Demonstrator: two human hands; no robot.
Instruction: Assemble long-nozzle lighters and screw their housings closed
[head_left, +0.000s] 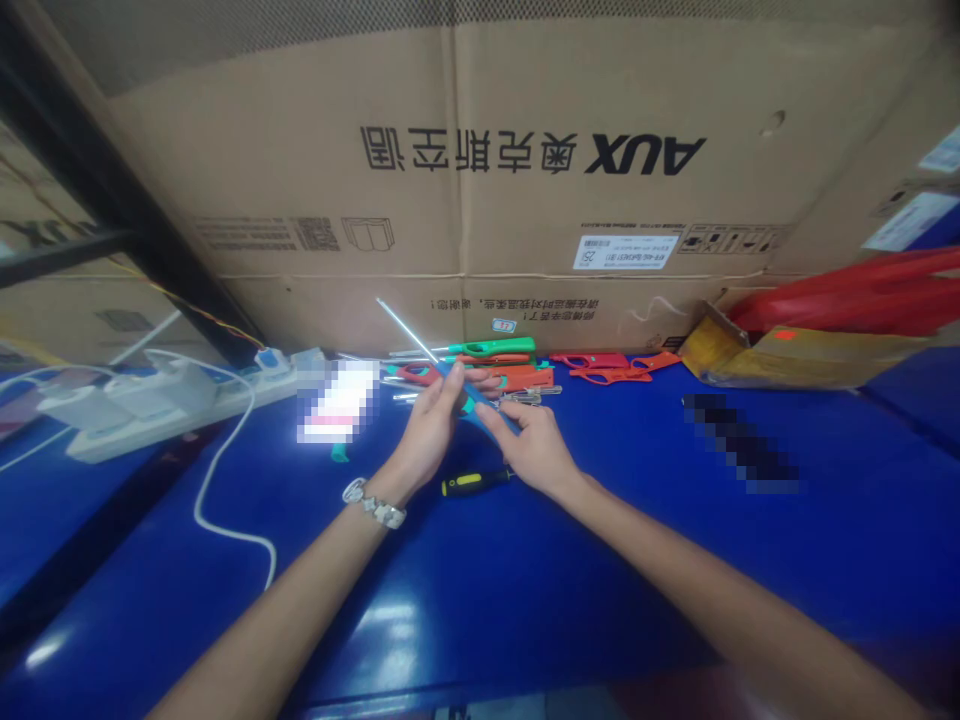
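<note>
Both hands are closed around a blue long-necked lighter [491, 418] with a teal trigger. Its thin metal neck slants up to the left, clear of the table. My left hand [427, 425], with a bracelet at the wrist, grips the front of the handle, thumb on top. Farther back, my right hand [538, 450] pinches the handle's rear end. Just behind the hands lies a pile of similar lighters, including a green one [495, 348] and an orange one [534, 378], partly hidden by my fingers. Nearer me, a black and yellow screwdriver [474, 484] rests on the blue table.
Red and orange lighter casings [615, 372] lie right of the pile. A power strip [187, 405] with plugs and a white cable [217, 470] occupies the left. An open box [795, 358] holds red plastic. A large carton [465, 200] stands behind. Two objects are pixelated.
</note>
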